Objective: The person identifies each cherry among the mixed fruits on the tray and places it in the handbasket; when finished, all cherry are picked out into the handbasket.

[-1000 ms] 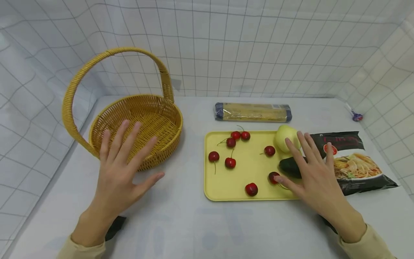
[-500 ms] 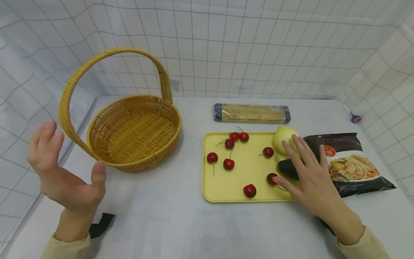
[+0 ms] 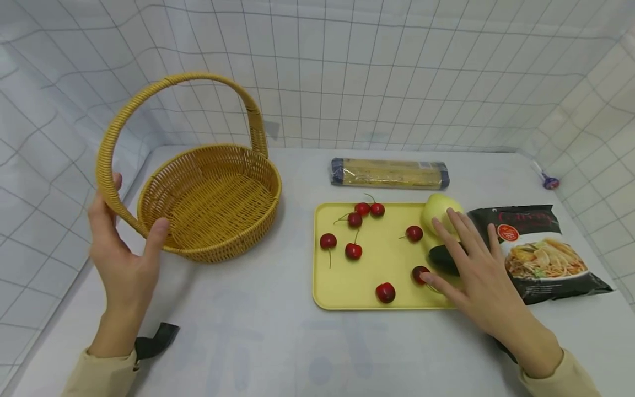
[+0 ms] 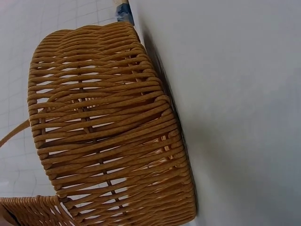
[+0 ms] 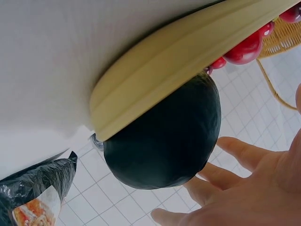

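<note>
My left hand is at the left side of a yellow wicker basket. Its fingers reach behind the foot of the arched handle, with the thumb raised in front near the rim; in the left wrist view the woven wall fills much of the picture. Spread and straight, my right hand hovers over the right end of a yellow tray. Partly under it lies a smooth dark green oblong vegetable, its rounded end large in the right wrist view. A pale green round fruit sits behind.
Several red cherries with stems are scattered on the tray. Behind it lies a long packet of dry noodles. A black food bag lies to the right, and a wrapped lollipop is by the right wall.
My left hand has moved from above the basket out to the left, turned, and come in beside the handle's foot. The right hand has hardly moved; the objects look the same.
</note>
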`<state>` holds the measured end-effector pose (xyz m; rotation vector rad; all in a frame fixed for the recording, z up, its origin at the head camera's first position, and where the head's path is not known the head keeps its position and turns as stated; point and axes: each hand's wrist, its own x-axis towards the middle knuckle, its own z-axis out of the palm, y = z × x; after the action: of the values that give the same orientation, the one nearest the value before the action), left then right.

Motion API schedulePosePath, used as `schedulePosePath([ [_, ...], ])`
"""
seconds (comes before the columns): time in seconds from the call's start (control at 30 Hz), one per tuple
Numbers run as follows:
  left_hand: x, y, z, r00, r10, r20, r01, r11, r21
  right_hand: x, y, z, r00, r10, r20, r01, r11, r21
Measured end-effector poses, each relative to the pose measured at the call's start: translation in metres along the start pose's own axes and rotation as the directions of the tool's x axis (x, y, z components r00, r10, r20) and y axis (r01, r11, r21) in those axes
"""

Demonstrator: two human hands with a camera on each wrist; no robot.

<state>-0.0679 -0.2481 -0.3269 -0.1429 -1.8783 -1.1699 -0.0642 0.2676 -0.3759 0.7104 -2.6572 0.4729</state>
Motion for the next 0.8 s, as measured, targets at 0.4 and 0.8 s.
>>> schedulePosePath([
  [0.4, -0.006, -0.047, -0.013, 0.951, -0.277, 0.140, 0.249, 0.950, 0.188, -0.002, -0.002, 0.002, 1.000, 0.003, 0.029, -0.004, 0.999, 0.040],
  [0.8, -0.012, -0.061, -0.013, 0.828, -0.524, 0.199, 0.473, 0.844, 0.251, -0.002, -0.004, 0.001, 0.999, 0.004, 0.037, -0.006, 0.999, 0.044],
])
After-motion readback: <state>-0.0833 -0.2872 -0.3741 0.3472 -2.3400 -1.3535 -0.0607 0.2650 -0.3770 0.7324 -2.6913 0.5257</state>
